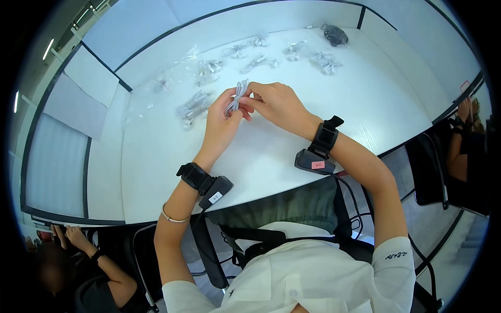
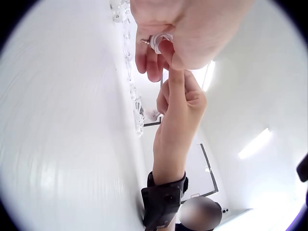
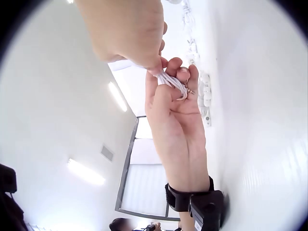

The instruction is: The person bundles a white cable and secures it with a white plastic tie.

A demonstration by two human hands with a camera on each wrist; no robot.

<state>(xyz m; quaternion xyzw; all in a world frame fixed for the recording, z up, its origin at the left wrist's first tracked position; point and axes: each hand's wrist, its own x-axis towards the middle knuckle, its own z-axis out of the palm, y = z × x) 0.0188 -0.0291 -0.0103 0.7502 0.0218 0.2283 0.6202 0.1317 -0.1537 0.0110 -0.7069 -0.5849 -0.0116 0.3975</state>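
While the left hand point(image 1: 219, 112) holds a coiled white cable point(image 1: 241, 89) under its bent thumb, the right hand point(image 1: 279, 100) pinches it with closed fingertips above the counter point(image 1: 360, 115).

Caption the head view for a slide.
Bare hands, left and right, hold a coiled bundle of pale grey cable over a white table, with more pale cable bundles lying beyond.

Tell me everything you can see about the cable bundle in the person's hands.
The cable bundle is whitish, thin-stranded and smooth, plastic-coated by its look, folded into several narrow loops and drawn together near its middle. It slants in the head view, held above the white table. The left hand grips it while the right hand pinches it at the fingertips. No plug can be made out.
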